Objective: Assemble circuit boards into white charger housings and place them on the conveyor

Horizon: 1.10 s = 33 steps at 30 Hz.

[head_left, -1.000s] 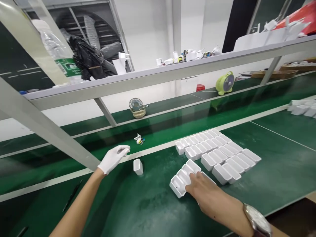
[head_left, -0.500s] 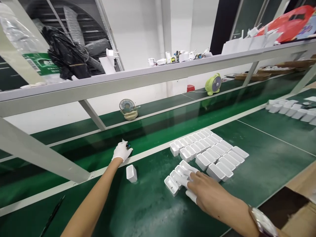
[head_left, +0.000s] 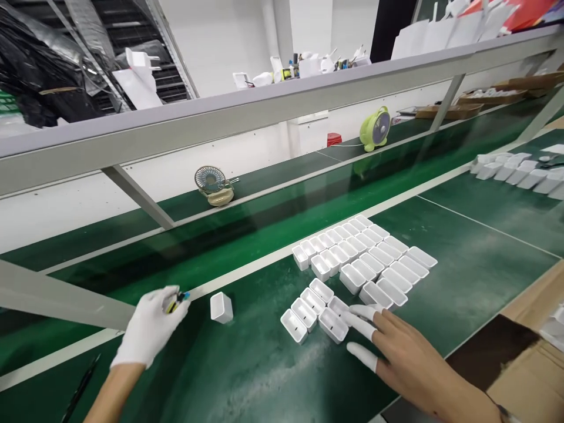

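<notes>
My left hand point(head_left: 152, 320), in a white glove, pinches a small component point(head_left: 176, 302) with yellow, black and blue parts, above the green bench near its pale edge strip. To its right a lone white box point(head_left: 221, 308) stands on the bench. My right hand point(head_left: 383, 332), with white finger covers, has its fingers spread at the right side of a small group of open white boxes point(head_left: 302, 314); the fingertips touch or overlap the nearest ones. Small dark marks show inside some of these. Behind them sits a larger block of white boxes point(head_left: 372, 252) in rows.
A sunken green conveyor point(head_left: 264, 226) runs behind the bench. Above it is a shelf rail point(head_left: 282, 108) on slanted posts. Two small fans point(head_left: 210, 179) stand beyond. A black pen-like tool point(head_left: 81, 388) lies lower left, a cardboard box point(head_left: 529, 376) lower right, more white parts point(head_left: 522, 170) far right.
My left hand has come back from over the conveyor toward me, with the component in it. My right hand has shifted right, and two boxes now show beside the row of three. The view has shifted.
</notes>
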### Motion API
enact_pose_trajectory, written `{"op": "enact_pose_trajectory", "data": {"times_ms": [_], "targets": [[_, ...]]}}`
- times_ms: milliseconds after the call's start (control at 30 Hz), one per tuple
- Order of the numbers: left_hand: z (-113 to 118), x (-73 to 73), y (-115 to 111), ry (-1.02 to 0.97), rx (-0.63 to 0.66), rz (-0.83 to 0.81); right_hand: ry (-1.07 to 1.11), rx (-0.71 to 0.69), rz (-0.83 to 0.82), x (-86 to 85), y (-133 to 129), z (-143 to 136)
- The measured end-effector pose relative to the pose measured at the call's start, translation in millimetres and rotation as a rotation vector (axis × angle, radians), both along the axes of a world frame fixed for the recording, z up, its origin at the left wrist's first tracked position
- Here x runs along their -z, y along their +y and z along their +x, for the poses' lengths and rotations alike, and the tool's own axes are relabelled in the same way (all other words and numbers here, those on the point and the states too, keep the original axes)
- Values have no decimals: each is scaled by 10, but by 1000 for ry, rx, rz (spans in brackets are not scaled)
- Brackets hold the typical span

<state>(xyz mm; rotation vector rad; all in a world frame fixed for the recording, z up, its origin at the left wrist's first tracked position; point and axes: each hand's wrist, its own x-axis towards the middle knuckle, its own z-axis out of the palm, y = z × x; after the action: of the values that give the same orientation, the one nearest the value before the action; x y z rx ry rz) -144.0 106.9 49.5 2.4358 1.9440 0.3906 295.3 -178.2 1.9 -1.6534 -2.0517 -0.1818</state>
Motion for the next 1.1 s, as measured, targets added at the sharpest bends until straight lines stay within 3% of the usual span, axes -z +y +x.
{"op": "enact_pose_trajectory", "data": {"times_ms": [167,233,300,433,567,700,800,933,1100], "targets": [[-32,165,-973,66,-72,-131,-57,24,70,126,162,-188],[0,210,-1205,80,-28,-185,-58,35,93,150,189,-224],[61,164,-1324,143,78,-155,-43,42,118,161,181,-243],[400,-173,-1377,186,294,67,-9,108,179,208,91,-263],[1134,-475,-1402,118,631,46,7,165,195,348,-3,-287],[1913,-516,-1316,95,914,-137,83,142,210,482,-49,-287],[2297,-491,-1170,175,1045,-297,156,118,246,511,-63,-265],[2577,-563,-1046,407,1073,-516,232,101,267,507,-67,-239],[2721,-669,-1057,577,1003,-582,251,98,278,554,-63,-234]]}}
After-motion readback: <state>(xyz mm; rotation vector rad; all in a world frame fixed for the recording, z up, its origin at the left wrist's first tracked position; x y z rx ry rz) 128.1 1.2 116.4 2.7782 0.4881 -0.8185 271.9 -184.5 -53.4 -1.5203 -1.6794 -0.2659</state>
